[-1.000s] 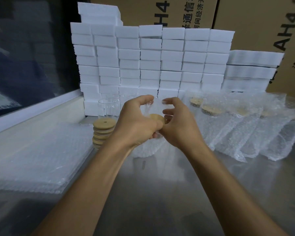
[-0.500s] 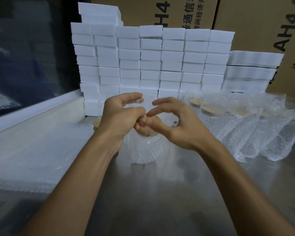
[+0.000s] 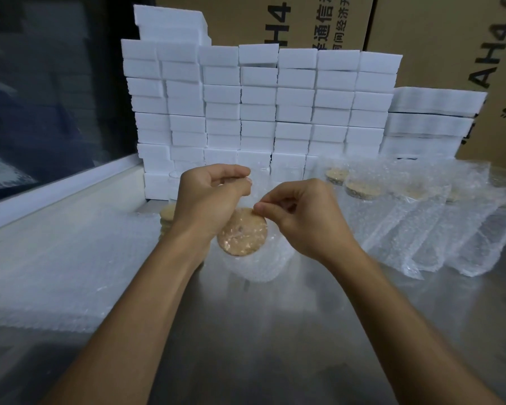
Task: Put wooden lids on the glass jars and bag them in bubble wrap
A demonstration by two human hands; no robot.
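Since half a second earlier, both hands rose, stretching the bag's mouth. Left hand (image 3: 208, 197) and right hand (image 3: 301, 211) fingers pinched the bubble-wrap bag (image 3: 257, 258), curled tight; lidded jar (image 3: 242, 232) below them, inside. Bagged jars (image 3: 392, 217) right of the fingers; spare lids (image 3: 166, 216), flat bags (image 3: 56, 264) left. Round wooden discs, knobbly film.

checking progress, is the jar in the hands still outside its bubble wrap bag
No, the lidded jar sits inside the bubble wrap bag, whose top both the left hand and right hand pinch.

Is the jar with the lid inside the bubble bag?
Inside: the wooden lid shows through the bubble wrap bag both hands hold.
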